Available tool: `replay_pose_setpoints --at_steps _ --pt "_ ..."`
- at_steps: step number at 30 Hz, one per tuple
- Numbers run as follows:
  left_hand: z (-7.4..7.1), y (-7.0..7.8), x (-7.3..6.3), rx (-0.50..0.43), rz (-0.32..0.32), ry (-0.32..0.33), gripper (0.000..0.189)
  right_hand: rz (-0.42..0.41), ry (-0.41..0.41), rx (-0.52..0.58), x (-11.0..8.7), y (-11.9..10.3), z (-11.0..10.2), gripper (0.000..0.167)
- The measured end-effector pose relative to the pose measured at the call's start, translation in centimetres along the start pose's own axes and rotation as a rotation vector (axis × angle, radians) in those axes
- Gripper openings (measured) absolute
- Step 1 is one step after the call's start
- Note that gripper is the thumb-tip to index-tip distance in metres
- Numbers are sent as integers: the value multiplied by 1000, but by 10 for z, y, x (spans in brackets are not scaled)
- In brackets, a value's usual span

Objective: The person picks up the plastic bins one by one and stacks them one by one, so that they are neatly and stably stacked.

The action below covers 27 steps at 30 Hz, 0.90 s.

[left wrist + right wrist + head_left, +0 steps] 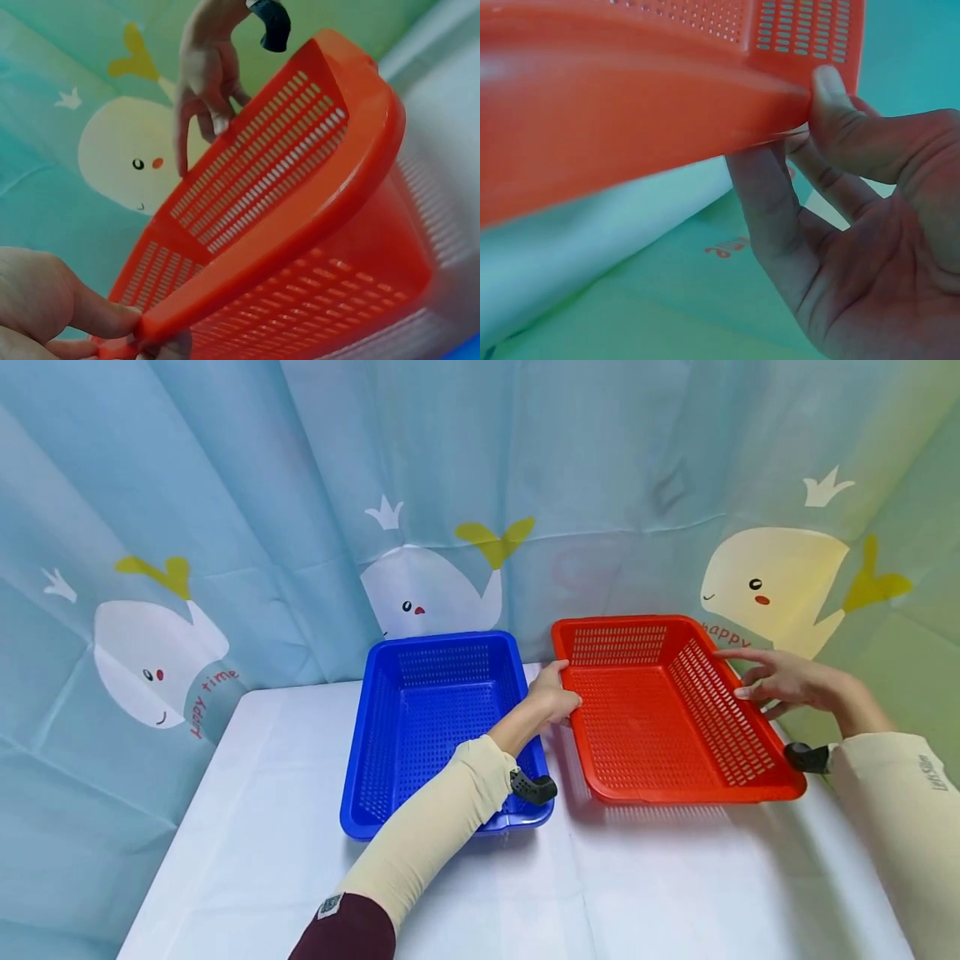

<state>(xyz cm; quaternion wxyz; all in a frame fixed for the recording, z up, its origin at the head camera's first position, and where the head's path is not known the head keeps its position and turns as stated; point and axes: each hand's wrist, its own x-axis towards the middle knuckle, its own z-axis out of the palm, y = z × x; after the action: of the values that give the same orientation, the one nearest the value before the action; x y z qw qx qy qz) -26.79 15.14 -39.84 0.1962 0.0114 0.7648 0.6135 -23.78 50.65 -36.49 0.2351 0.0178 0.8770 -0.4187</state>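
Observation:
A red slotted plastic basket [645, 718] is at the right of the table, its inside bare. My left hand [555, 693] grips its left rim, thumb on top and fingers below, as the left wrist view shows. On the opposite side, my right hand [798, 681] has its thumb over the rim, with fingers [765, 202] beneath it in the right wrist view. A shadow falls on the cloth around the basket's left and front sides. Left of it stands a blue plastic basket [442, 718], partly hidden by my left forearm; no contents show in it.
White cloth covers the table [285, 827]. Behind it hangs a light blue curtain [300, 527] with printed whales, close to the back rims of both baskets. A green curtain section [930, 635] borders the right side.

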Motion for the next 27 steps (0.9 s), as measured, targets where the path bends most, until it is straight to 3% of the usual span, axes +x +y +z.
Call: replay_pose_setpoints --at_steps 8,16,27 --pt "-3 10 -3 32 4 27 78 -65 33 -85 -6 -6 2 73" --pt "-7 27 -15 37 124 3 79 -115 119 -114 -29 -15 -10 73" --pt "-22 58 -34 14 266 -46 79 -153 240 -296 -56 -46 -31 79"
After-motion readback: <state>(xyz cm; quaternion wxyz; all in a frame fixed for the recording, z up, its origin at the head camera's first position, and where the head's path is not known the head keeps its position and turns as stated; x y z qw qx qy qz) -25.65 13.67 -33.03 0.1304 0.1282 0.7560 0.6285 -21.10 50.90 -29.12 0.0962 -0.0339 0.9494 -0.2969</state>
